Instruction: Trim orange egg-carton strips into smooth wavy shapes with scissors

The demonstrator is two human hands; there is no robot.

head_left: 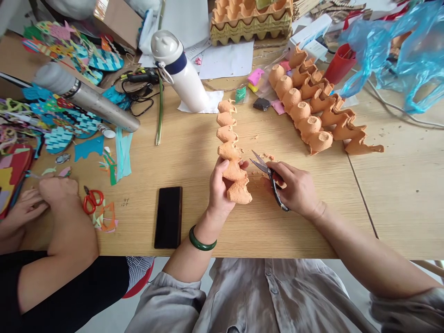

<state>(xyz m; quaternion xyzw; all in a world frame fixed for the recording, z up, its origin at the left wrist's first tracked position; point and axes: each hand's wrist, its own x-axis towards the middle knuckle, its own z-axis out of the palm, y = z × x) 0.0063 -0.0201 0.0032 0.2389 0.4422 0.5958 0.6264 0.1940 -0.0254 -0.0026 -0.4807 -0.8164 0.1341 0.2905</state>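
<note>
At the far left, a co-worker's bare hand [59,187] is near small scissors with red loop handles [90,196]. Next, a flat black phone [168,217] lies by the front edge of the light brown wooden table [194,157], maybe for easy reach. A white bottle with a dark blue band [189,85] stands farther back on white paper [215,99], maybe to guard the wood. The person's left hand [219,187] has its grip closed around the near part of a long, bumpy orange egg-carton strip [227,134], probably to steady it, right in front of the person. Small orange crumbs [266,157] lie to its right. The right hand [298,189] grips black-handled metal scissors [265,168]; their parted blades point at the strip without touching it. Farther right, more bumpy orange egg-carton strips [300,112] lie side by side, maybe set back to leave arm room, near a round red cup [339,64] and a crumpled blue plastic bag [374,51].
</note>
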